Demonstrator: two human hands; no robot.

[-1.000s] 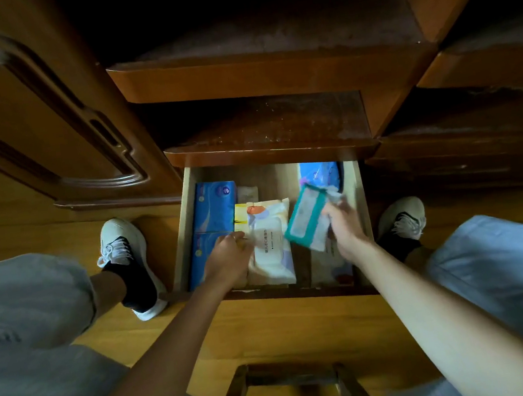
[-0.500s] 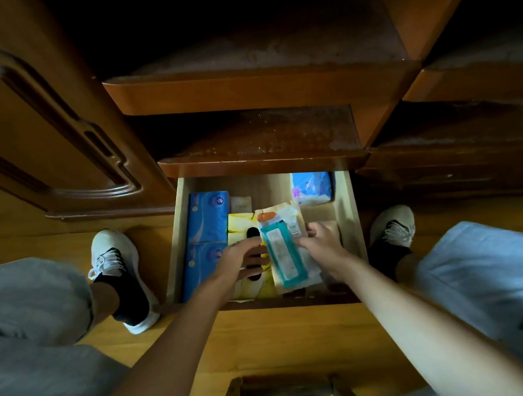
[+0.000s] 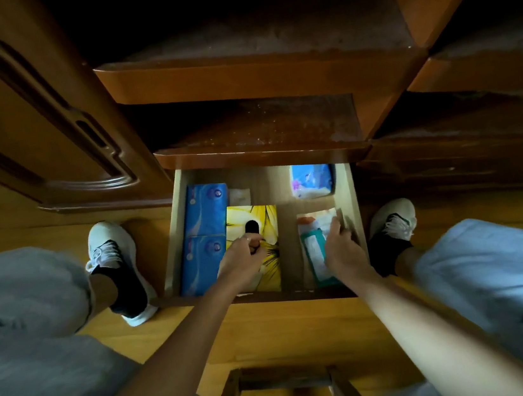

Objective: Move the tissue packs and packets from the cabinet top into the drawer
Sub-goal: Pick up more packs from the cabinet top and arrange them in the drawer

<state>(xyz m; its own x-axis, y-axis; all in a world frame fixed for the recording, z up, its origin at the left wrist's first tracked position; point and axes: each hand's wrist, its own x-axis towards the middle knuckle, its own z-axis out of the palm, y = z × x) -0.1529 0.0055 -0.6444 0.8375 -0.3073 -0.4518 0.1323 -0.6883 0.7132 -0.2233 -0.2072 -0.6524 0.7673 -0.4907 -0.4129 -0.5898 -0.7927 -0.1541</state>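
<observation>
Both hands reach into the open drawer (image 3: 351, 192). The left hand (image 3: 241, 260) rests curled on the yellow tissue box (image 3: 252, 215), beside two blue tissue packs (image 3: 204, 212) along the left wall. The right hand (image 3: 341, 247) presses the teal-edged wipes packet (image 3: 313, 251) at the near right, over a white packet (image 3: 318, 220); its grip is unclear. Another blue pack (image 3: 311, 179) lies far right.

teal packet (image 3: 314, 250) and white wipes pack (image 3: 320, 221) shifted to drawer's right side, yellow pack (image 3: 254, 218) uncovered under left hand (image 3: 240, 260)
</observation>
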